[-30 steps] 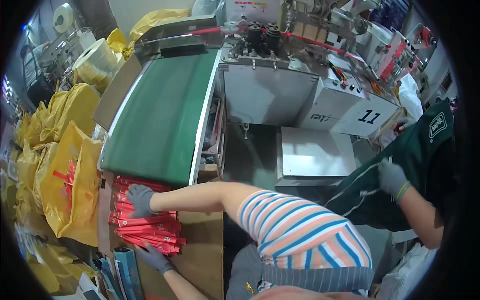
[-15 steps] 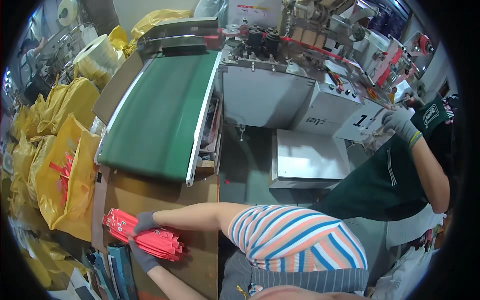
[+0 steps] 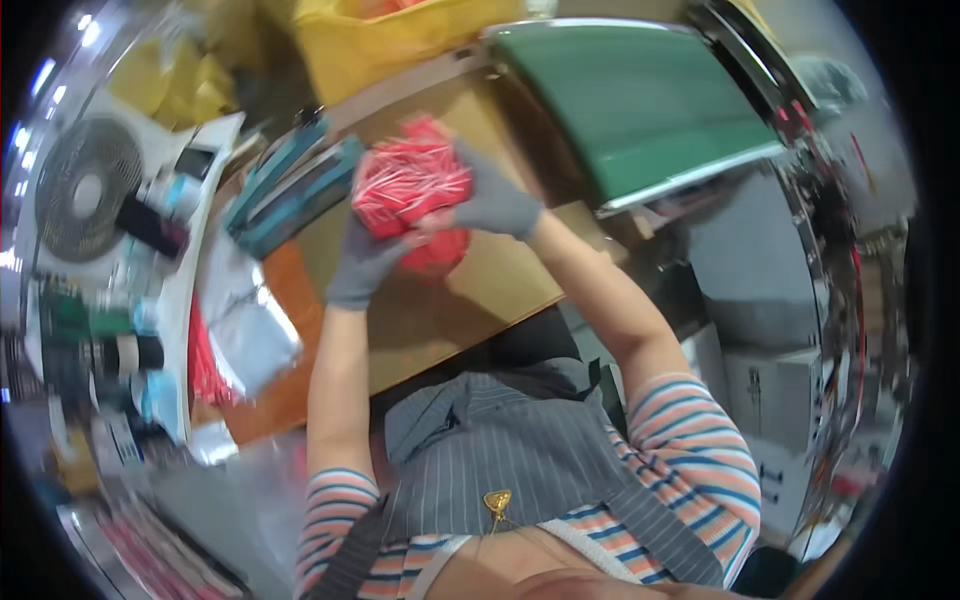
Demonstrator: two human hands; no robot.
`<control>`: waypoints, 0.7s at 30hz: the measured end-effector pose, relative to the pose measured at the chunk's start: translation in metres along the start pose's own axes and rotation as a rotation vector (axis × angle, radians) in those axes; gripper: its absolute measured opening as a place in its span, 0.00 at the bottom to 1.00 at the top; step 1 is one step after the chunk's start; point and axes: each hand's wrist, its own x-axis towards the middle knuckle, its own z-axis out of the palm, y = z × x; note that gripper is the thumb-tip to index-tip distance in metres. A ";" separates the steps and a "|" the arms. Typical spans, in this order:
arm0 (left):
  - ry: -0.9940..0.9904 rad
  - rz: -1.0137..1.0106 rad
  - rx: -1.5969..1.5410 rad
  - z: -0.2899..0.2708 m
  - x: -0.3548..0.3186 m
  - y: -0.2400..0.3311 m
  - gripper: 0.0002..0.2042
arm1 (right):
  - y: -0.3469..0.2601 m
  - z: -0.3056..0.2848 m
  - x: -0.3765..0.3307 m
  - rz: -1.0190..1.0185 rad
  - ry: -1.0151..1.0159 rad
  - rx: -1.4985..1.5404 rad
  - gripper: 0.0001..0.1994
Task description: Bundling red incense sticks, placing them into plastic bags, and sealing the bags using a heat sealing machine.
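A thick bundle of narrow red packets (image 3: 412,185) is held up between my two hands over the brown work table. Its pale-edged ends face upward. My left hand (image 3: 365,262), in a grey glove with bare fingertips, is closed around the near left side of the bundle. My right hand (image 3: 492,195), gloved the same way, grips it from the right, and the fingertips of both hands come close together at its near side. Motion blurs the picture, and the far side of the bundle is hidden.
Left of the bundle lies a blue-grey metal sealer-like tool (image 3: 290,190). A green conveyor belt (image 3: 640,100) stands at the far right, and a yellow bag (image 3: 400,50) at the back. On the left are a fan (image 3: 90,190), clear plastic bags (image 3: 245,325) and red strips (image 3: 205,350).
The view has swung to the left. Both hands have lifted the red packets off the table and turned the bundle from lying flat to ends-up.
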 end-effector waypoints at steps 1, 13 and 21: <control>0.029 0.089 -0.081 0.008 -0.003 0.001 0.27 | 0.010 -0.004 -0.004 0.048 -0.040 -0.024 0.57; -0.050 -0.226 -0.257 0.003 -0.073 0.043 0.35 | -0.024 0.095 -0.038 0.034 0.202 -0.077 0.37; 0.371 -0.177 -0.805 0.048 -0.140 0.012 0.36 | 0.063 0.080 -0.033 0.701 -0.343 0.456 0.17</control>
